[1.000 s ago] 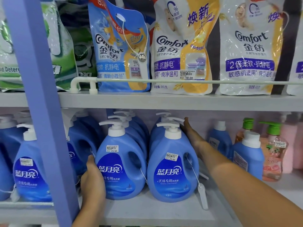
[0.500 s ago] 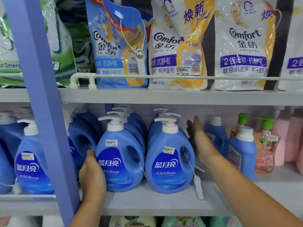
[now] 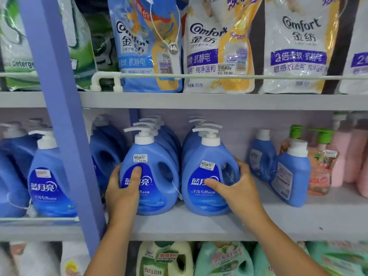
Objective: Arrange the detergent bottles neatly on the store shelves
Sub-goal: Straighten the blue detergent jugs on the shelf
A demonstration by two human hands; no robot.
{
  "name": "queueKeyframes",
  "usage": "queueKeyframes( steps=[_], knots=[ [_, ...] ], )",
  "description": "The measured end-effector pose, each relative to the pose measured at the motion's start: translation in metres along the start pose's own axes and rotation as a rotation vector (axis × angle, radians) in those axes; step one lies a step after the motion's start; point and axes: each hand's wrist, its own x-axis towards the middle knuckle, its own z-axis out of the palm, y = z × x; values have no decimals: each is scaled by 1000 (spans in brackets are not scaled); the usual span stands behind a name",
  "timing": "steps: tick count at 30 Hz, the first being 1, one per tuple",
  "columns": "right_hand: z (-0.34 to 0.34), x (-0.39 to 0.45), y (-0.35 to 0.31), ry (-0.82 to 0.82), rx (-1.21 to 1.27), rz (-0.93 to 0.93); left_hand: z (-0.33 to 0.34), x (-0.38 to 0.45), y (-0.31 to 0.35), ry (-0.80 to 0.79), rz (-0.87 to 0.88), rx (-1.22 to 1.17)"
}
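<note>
Two rows of blue pump-top detergent bottles stand on the middle shelf (image 3: pixel 189 226). My left hand (image 3: pixel 123 188) grips the front bottle of the left row (image 3: pixel 157 176), thumb across its label, fingers round its left side. My right hand (image 3: pixel 237 186) clasps the front bottle of the right row (image 3: pixel 201 196), thumb on the label, fingers wrapped round the handle side. Both bottles stand upright, labels facing me, white tags dangling from thin strings. More of the same bottles line up behind each.
A purple upright post (image 3: pixel 65 136) splits the shelf left of my hands, with more blue bottles (image 3: pixel 49 180) beyond it. Smaller blue bottles (image 3: pixel 288 176), orange pump bottles (image 3: pixel 318 166) and pink bottles stand to the right. Softener pouches (image 3: pixel 219 46) hang above behind a white rail.
My right hand came forward from behind the right bottle and closed on its front and handle side. My left hand slid up onto the left bottle's label. The view has moved closer.
</note>
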Motion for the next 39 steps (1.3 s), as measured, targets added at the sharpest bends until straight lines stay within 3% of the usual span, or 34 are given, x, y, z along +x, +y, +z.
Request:
queueKeyframes(
  steps=[6,12,18,26,28,30,32,33,36,39],
  knots=[
    [10,-10,-1,51,0,-31,-1,-3,3,-21,-18,-13],
    [-2,-12,-10,-11,-33,-71,-5,-5,6,14,59,53],
    [1,-14,2,-44,-80,-53,-4,-3,1,-71,74,77],
    [-7,-14,0,-106,14,-9,-6,-23,9,-62,-6,105],
    [-28,-16,-5,-37,3,5,1,-52,13,46,64,306],
    [-68,-14,-6,207,-98,-94,19,-95,22,127,310,343],
    [-115,-4,-4,455,-233,-198,48,-139,33,49,571,233],
    [-135,5,-2,499,-298,-210,66,-158,36,-40,621,169],
    [-172,36,8,262,-375,-8,131,-202,44,-376,482,81],
    [-187,51,23,21,-474,162,204,-224,38,-650,318,341]
  ],
)
